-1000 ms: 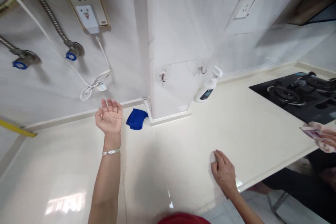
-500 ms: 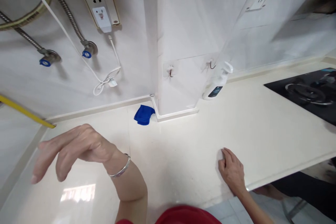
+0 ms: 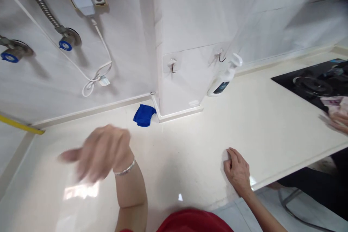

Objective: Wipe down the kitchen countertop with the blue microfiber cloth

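The head-worn camera looks from above the person's chest, forward and down, with the rim of a red fabric top (image 3: 194, 222) cutting into its lower edge. It faces a corner where a pale cream stone countertop (image 3: 187, 152) meets a white wall (image 3: 32, 87) and a boxed-in white pillar (image 3: 190, 18). The frame sits tilted, so the countertop's front edge climbs toward the right. The countertop lies close below the lens, the wall farther off, and a black glass gas hob (image 3: 307, 83) is cut off by the right border
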`<action>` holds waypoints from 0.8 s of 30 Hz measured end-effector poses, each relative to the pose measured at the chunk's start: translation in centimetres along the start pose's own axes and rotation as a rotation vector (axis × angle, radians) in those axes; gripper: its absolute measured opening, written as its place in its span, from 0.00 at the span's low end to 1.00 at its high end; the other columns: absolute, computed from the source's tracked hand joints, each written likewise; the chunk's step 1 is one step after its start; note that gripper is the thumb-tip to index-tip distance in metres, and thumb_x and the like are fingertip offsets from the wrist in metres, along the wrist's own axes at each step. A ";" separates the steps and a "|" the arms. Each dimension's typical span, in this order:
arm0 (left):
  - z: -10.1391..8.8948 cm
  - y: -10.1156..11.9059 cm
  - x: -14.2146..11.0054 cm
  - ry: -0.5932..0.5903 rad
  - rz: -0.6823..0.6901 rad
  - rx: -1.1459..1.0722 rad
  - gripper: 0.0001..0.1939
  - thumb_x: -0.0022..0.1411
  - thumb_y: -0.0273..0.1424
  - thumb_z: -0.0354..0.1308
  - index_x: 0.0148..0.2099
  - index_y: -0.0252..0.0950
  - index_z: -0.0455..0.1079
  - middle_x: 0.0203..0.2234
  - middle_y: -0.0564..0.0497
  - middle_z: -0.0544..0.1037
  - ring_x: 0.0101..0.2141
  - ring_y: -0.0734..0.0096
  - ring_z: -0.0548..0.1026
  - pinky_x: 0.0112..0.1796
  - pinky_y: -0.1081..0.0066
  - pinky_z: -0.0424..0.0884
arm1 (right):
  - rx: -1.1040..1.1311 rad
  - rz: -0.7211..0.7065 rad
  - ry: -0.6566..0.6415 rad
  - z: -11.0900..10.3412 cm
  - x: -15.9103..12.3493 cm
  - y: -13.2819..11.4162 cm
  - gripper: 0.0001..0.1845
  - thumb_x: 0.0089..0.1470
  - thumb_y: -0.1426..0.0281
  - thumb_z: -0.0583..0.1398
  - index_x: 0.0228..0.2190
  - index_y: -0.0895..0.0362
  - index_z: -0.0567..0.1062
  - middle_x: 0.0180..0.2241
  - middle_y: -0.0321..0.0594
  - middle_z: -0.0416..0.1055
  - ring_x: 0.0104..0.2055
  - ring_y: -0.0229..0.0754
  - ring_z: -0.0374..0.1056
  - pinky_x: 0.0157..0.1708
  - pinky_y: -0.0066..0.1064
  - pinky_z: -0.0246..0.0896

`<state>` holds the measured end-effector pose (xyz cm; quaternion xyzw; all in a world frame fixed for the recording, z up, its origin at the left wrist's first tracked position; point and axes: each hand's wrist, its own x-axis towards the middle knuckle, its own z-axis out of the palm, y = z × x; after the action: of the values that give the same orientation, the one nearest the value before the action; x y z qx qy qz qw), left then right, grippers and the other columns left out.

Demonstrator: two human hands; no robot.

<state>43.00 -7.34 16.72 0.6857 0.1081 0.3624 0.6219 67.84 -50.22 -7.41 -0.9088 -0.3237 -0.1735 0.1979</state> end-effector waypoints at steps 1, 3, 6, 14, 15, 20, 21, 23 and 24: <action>0.6 -0.9 0.9 -0.019 -0.010 0.127 0.31 0.67 0.54 0.39 0.22 0.47 0.71 0.06 0.57 0.60 0.11 0.69 0.63 0.12 0.72 0.65 | 0.001 0.000 -0.003 0.0 0.0 0.0 0.24 0.60 0.68 0.50 0.57 0.58 0.67 0.58 0.50 0.68 0.58 0.53 0.66 0.56 0.46 0.60; 2.3 -2.8 2.5 -0.014 -0.069 0.417 0.30 0.69 0.49 0.38 0.27 0.43 0.75 0.12 0.55 0.69 0.15 0.69 0.69 0.18 0.72 0.71 | 0.006 -0.001 -0.009 0.0 0.0 0.1 0.24 0.60 0.68 0.50 0.57 0.57 0.67 0.59 0.50 0.68 0.58 0.53 0.65 0.56 0.46 0.60; 4.6 -6.6 4.6 0.017 -0.125 0.910 0.18 0.67 0.40 0.49 0.44 0.38 0.78 0.36 0.47 0.83 0.36 0.65 0.80 0.41 0.67 0.79 | 0.019 0.001 -0.009 0.1 -0.1 0.1 0.24 0.60 0.68 0.50 0.57 0.57 0.67 0.59 0.51 0.68 0.58 0.53 0.65 0.55 0.47 0.60; 3.8 -18.9 6.2 0.050 -0.154 1.245 0.28 0.66 0.37 0.50 0.63 0.27 0.66 0.67 0.33 0.59 0.68 0.41 0.52 0.67 0.42 0.50 | 0.055 -0.001 0.001 0.0 0.3 -0.2 0.25 0.59 0.69 0.50 0.57 0.57 0.67 0.58 0.51 0.67 0.58 0.53 0.65 0.56 0.48 0.60; 3.8 -20.0 5.8 0.027 -0.146 1.251 0.28 0.66 0.37 0.50 0.64 0.29 0.65 0.68 0.36 0.59 0.69 0.41 0.52 0.67 0.42 0.50 | 0.053 -0.001 -0.004 -0.1 0.3 -0.1 0.25 0.59 0.69 0.50 0.57 0.57 0.67 0.58 0.51 0.67 0.58 0.54 0.65 0.56 0.49 0.60; 3.3 -22.8 4.7 0.013 -0.110 1.288 0.27 0.69 0.39 0.44 0.66 0.38 0.63 0.69 0.42 0.58 0.69 0.48 0.52 0.67 0.43 0.47 | 0.050 0.013 -0.023 0.0 0.2 0.0 0.25 0.60 0.68 0.50 0.57 0.57 0.67 0.58 0.52 0.67 0.58 0.54 0.65 0.55 0.50 0.60; 3.1 -22.9 4.7 0.012 -0.105 1.290 0.27 0.70 0.40 0.43 0.66 0.39 0.64 0.68 0.43 0.59 0.68 0.49 0.53 0.66 0.44 0.49 | 0.051 0.019 -0.029 0.1 0.2 0.1 0.25 0.60 0.67 0.49 0.57 0.57 0.67 0.58 0.52 0.67 0.58 0.55 0.64 0.55 0.50 0.60; 2.6 -23.1 4.8 0.000 -0.095 1.290 0.26 0.71 0.41 0.41 0.64 0.43 0.66 0.67 0.45 0.63 0.67 0.53 0.57 0.65 0.48 0.53 | 0.052 0.027 -0.043 0.2 0.1 0.3 0.26 0.59 0.67 0.49 0.58 0.57 0.66 0.58 0.52 0.66 0.58 0.55 0.64 0.55 0.51 0.60; 2.4 -23.2 4.9 -0.004 -0.091 1.289 0.25 0.71 0.41 0.41 0.63 0.44 0.67 0.66 0.46 0.64 0.66 0.54 0.58 0.65 0.49 0.55 | 0.051 0.026 -0.050 0.3 0.0 0.3 0.26 0.59 0.67 0.49 0.58 0.56 0.66 0.59 0.52 0.66 0.58 0.56 0.64 0.55 0.51 0.60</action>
<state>54.99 -1.55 -3.00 0.9170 0.3320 0.1971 0.1001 68.12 -50.31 -7.71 -0.9115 -0.3213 -0.1400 0.2152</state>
